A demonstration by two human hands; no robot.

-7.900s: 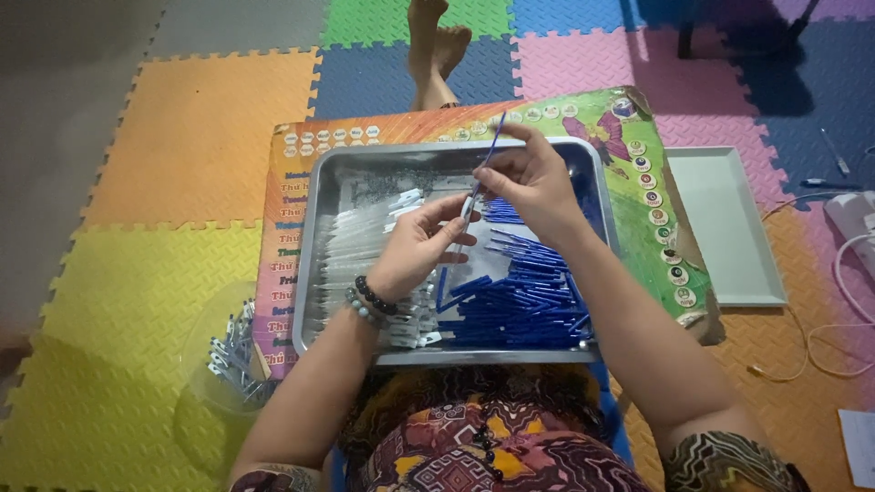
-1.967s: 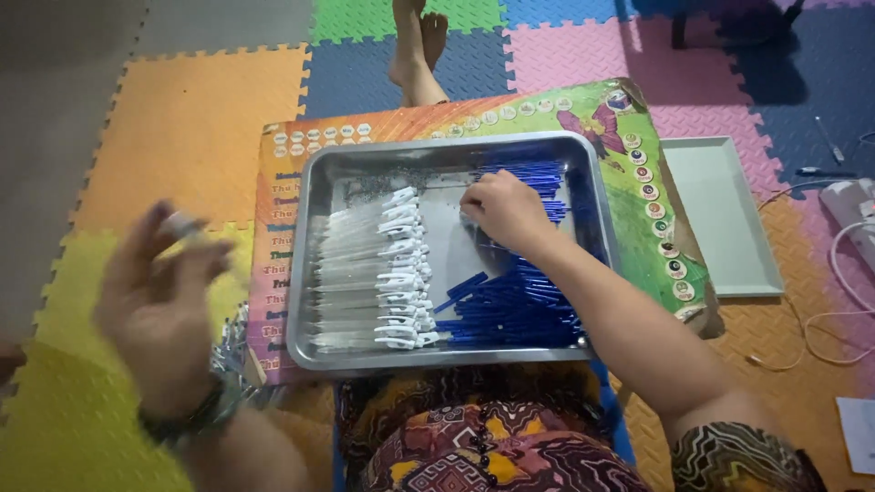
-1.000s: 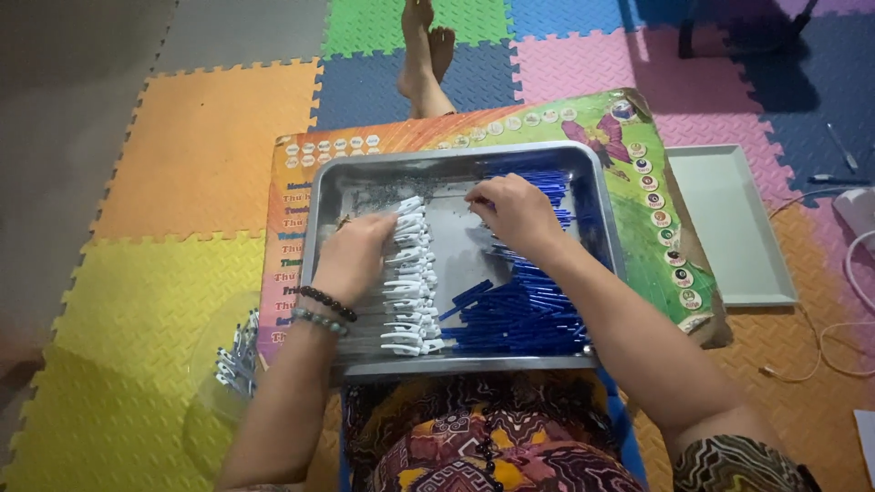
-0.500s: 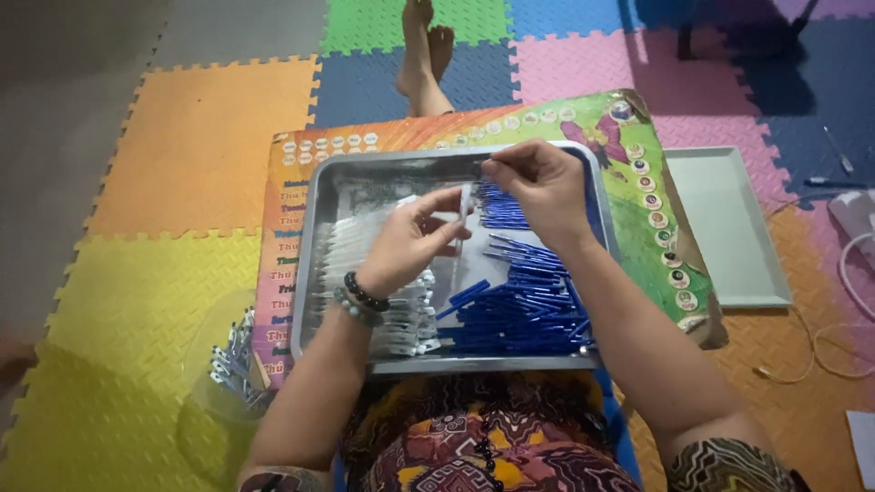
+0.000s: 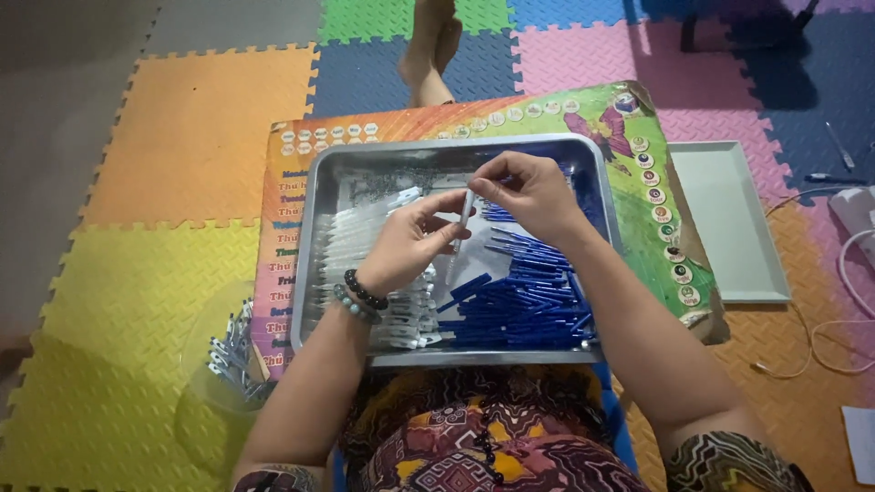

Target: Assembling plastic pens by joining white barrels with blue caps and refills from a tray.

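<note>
A metal tray (image 5: 319, 210) sits in front of me on a colourful printed board (image 5: 283, 228). Clear pen barrels (image 5: 351, 228) lie in rows in its left half, and blue pen refills (image 5: 529, 301) are heaped in its right half. My left hand (image 5: 410, 241) and my right hand (image 5: 529, 191) meet above the middle of the tray. Between their fingertips they hold one clear pen barrel (image 5: 463, 219), upright and slightly tilted. Whether a refill is inside it cannot be told.
A clear plastic bowl (image 5: 196, 364) with several finished pens stands on the yellow foam mat at the left. A pale green tray (image 5: 729, 219) lies to the right of the board. White cables (image 5: 848, 273) run at the far right. A bare foot (image 5: 428, 46) rests beyond the board.
My left hand came back from the bowl at the left, reached into the clear barrels, and lifted one. Both hands have now come together over the tray's middle.
</note>
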